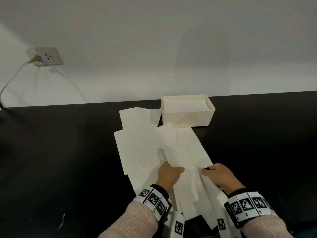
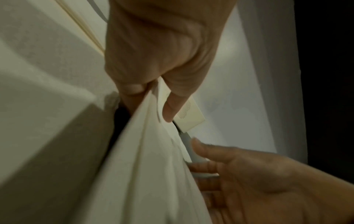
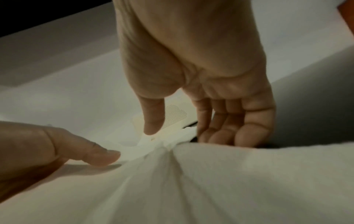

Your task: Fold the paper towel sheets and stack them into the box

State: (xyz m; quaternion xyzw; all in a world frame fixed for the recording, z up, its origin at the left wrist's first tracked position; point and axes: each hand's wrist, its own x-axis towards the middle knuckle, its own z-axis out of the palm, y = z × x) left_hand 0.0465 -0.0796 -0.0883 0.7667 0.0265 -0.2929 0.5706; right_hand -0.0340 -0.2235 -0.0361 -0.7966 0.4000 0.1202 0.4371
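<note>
A cream box [image 1: 188, 117] stands at the back of the black table [image 1: 60, 152], with folded towels [image 1: 185, 104] stacked inside it. Several loose paper towel sheets [image 1: 137, 143] lie spread in front of it. My left hand [image 1: 180, 169] and right hand [image 1: 204, 170] both hold one sheet [image 1: 190, 184], lifted and creased between them. In the left wrist view my left hand [image 2: 153, 94] pinches the sheet's [image 2: 153, 166] edge between thumb and finger. In the right wrist view my right hand [image 3: 178, 133] gathers the bunched sheet [image 3: 191, 181] between thumb and fingers.
A wall socket [image 1: 44, 56] with a plug and a white cable is on the wall at the back left. The cable runs down to the table's left end. The white wall rises directly behind the box.
</note>
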